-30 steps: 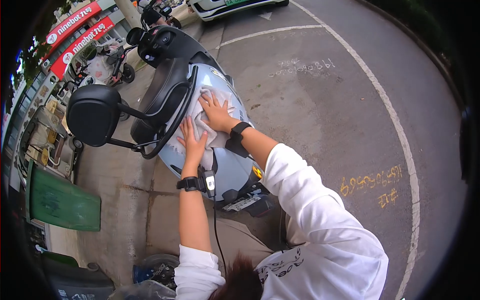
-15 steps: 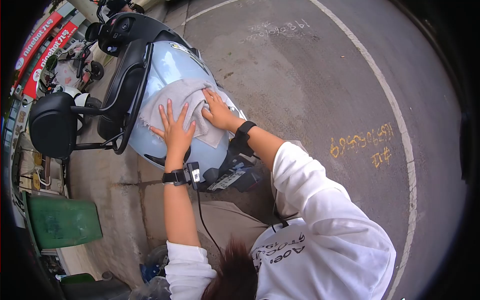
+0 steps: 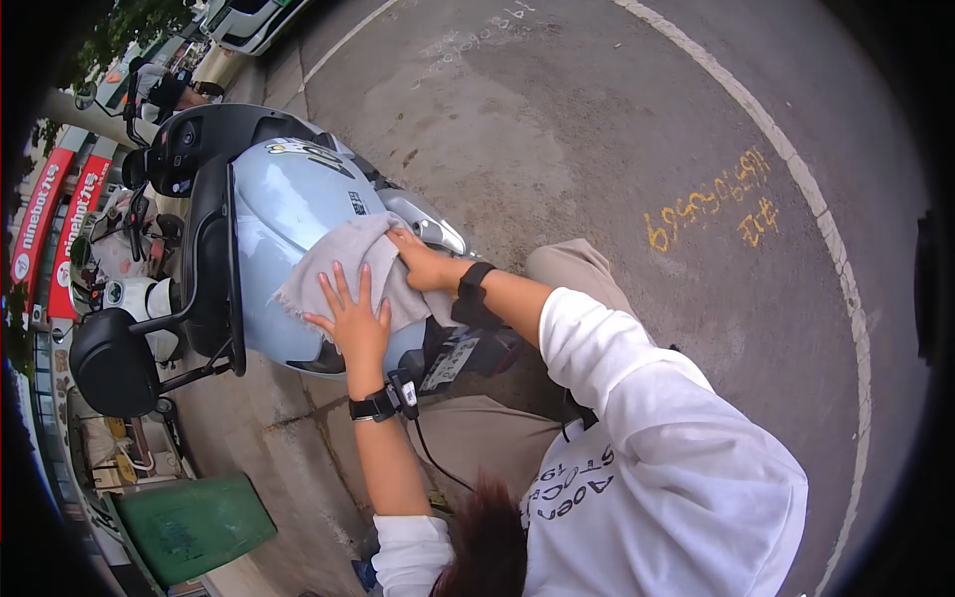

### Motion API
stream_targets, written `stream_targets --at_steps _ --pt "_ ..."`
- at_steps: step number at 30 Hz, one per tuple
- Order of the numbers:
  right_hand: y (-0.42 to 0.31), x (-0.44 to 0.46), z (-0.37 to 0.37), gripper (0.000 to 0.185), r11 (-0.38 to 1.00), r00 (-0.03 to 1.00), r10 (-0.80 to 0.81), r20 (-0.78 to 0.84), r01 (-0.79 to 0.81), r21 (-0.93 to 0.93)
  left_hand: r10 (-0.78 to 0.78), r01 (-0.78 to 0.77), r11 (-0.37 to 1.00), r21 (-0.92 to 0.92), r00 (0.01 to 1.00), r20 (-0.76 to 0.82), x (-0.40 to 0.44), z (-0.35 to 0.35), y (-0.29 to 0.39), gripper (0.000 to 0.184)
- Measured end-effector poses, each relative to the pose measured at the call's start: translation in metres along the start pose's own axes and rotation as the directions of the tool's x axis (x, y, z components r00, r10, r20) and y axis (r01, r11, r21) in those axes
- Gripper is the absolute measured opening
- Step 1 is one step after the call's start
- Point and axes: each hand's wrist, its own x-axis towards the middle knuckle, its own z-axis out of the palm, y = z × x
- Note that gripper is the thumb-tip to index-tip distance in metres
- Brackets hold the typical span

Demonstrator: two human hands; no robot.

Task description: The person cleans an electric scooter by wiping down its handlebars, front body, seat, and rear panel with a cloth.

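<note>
A light grey cloth [image 3: 343,261] lies against the pale blue side panel of a scooter [image 3: 288,199]. My left hand [image 3: 356,323] rests on the cloth's lower left part, palm down with its fingers spread. Near the cloth's right edge, my right hand [image 3: 423,264] has its fingers together and partly bent, gripping the fabric. Both wrists wear black straps. The scooter's black seat and side rail are left of the cloth, and its rear plate [image 3: 450,364] is just below it.
A black backrest [image 3: 114,362] juts out at the left. A green bin [image 3: 194,527] stands at the lower left. Other scooters and red shop signs are at the far left, with a parked car [image 3: 249,22] at the top.
The view has turned and shifted around the scooter. The cloth lies flatter than at first, and my left hand is farther from my right. My right hand has closed more on the cloth's edge.
</note>
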Motion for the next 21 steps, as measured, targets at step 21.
stream_targets --at_steps 21 --pt "0.060 -0.047 0.011 0.049 0.986 0.970 0.005 0.244 -0.045 0.160 0.202 -0.187 0.974 -0.125 0.972 0.123 0.001 0.013 0.030 0.050"
